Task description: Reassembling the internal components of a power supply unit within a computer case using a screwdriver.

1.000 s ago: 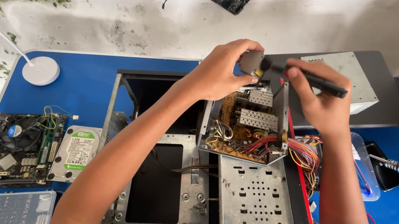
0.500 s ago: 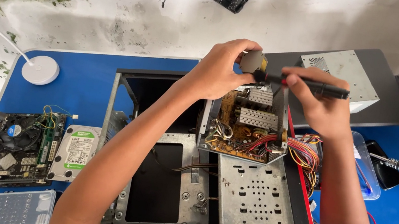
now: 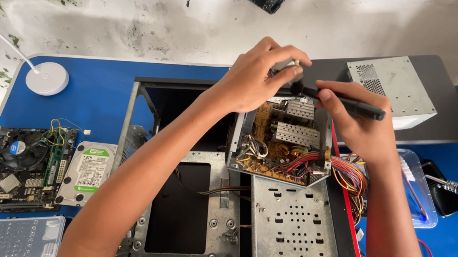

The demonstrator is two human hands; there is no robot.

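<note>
**Working over an opened power supply**

Steadying seems the left hand's (image 3: 251, 80) job: its fingers are pinched shut on a small part at the top edge of the power supply (image 3: 282, 139), right where the tool meets it. Right hand (image 3: 362, 130) is wrapped tight around a black screwdriver (image 3: 345, 102), held nearly level, tip pointing left into that same spot. What the small part is, too small to tell.

The supply sits lid-off inside the case (image 3: 241, 209), resting over the drive cage, circuit board and heatsinks exposed, coloured wires spilling to its right. Its grey cover (image 3: 395, 87) lies apart behind.

Clear tray (image 3: 421, 199) at right holds a few small tools. Motherboard (image 3: 23, 167) and hard drive (image 3: 90, 171) rest at left on the blue table (image 3: 95, 90).
</note>
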